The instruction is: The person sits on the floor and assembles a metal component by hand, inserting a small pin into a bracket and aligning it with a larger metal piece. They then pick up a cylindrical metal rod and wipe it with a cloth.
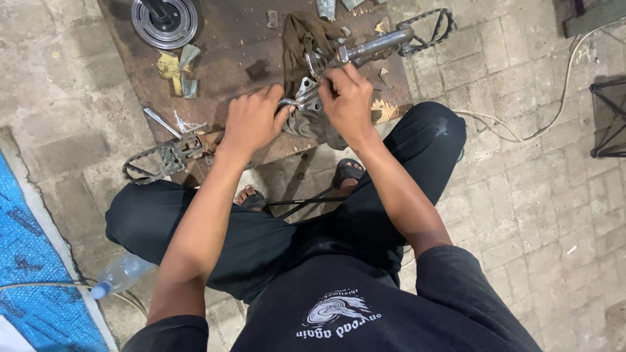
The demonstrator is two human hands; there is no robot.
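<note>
Down at the near edge of the dark brown wooden work board (228,39), a grey metal footrest bracket with a long tube and a toothed pedal loop (372,45) lay between the person's two hands, its lower plate end resting on a crumpled brown rag (303,36). The left hand (251,120) sat at roughly eight o'clock from that plate end, fingers curled shut around a small curved metal piece joined to it. The right hand (349,104) lay at about four o'clock from the same end, fingers bent and pressed together on the metal; the tube ran from it toward two o'clock. Both forearms reached forward from the body, elbows bent, over crossed legs in black trousers.

A second grey pedal frame (160,160) lay at eight o'clock from the left hand, near but apart. A round steel pulley disc (164,21) stood at eleven o'clock, cut off by the top border. A clear plastic bottle (120,274) lay by the left knee. The exact grip under the right hand's fingers was hidden by the knuckles.
</note>
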